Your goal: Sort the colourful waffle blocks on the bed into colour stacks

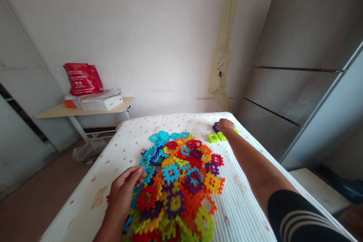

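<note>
A heap of colourful notched plastic building pieces (171,174) lies in the middle of the padded white sheet (99,181). My left hand (124,183) is at the heap's left edge beside blue pieces, its fingers curled and pressed together; what they may hold is hidden. Stretched far forward, my right hand (226,124) is closed at the edge of a purple notched building piece (216,127). Green notched pieces (217,137) lie in a row just below it, partly covered by the hand and forearm.
A small side table (56,110) at the left bears a white box (105,103) and a red bag (82,79). A grey cabinet (286,83) stands close along the right. The far wall carries a socket (219,72); a plastic bag (90,150) is on the floor.
</note>
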The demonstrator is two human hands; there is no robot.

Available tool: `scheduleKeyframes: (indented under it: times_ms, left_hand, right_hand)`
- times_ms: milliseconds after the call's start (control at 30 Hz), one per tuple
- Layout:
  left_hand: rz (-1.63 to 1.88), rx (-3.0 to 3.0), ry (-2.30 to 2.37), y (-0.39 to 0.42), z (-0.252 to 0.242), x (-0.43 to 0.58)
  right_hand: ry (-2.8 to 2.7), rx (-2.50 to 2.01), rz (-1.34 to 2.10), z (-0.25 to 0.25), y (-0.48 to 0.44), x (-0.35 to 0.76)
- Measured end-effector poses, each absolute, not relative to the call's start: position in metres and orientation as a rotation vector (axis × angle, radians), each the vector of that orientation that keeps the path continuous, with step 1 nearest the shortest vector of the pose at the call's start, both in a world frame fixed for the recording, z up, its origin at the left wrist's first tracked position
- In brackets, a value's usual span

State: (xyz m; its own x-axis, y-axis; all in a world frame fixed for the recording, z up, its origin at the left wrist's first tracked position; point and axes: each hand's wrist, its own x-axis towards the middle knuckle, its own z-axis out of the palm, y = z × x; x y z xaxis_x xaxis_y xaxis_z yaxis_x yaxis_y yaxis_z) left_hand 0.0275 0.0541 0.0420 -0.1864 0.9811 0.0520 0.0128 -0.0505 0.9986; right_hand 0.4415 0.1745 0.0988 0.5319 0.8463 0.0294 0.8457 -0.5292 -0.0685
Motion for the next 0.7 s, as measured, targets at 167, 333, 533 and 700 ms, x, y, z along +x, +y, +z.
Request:
scheduleKeyframes:
  times_ms: [167, 333, 533, 700]
  left_hand:
    - [1.38, 1.162, 1.334, 0.055, 0.04, 0.025]
    - [1.374, 1.145, 1.339, 0.054, 0.042, 0.027]
    - [1.362, 1.161, 1.357, 0.054, 0.04, 0.026]
    - [1.373, 1.167, 1.353, 0.055, 0.039, 0.026]
  right_hand:
    - [-1.461, -2.696, 0.024, 0.089, 0.179, 0.441]
    - [-1.475, -2.711, 0.036, 0.084, 0.183, 0.443]
    - [-1.478, -2.72, 0.038, 0.085, 0.182, 0.443]
    - [-1.494, -2.715, 0.033, 0.085, 0.181, 0.442]
